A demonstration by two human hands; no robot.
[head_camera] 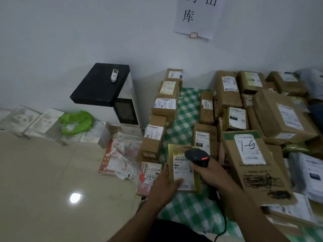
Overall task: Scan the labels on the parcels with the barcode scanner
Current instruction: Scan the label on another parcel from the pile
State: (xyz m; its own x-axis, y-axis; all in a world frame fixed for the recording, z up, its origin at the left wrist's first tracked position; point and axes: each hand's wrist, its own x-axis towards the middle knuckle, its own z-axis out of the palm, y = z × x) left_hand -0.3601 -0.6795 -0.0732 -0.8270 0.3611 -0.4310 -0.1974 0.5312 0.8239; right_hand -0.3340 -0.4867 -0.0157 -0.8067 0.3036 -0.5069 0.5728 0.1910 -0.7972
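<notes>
The small parcel (176, 149), wrapped in yellowish tape, is gripped by the left hand (162, 186): thumb pressed on the lower part of its white label (181, 169), fingers curled round its left edge. Just right of that thumb, the right hand (209, 172) is wrapped round the handle of the black barcode scanner (196, 156), whose head hangs over the label with a red light lit. Its cable (223, 224) trails down under the right wrist. Beyond the fingertips, brown labelled boxes (232, 119) lie on a green checked cloth (188, 109); a large carton (257, 173) sits right of the right hand.
</notes>
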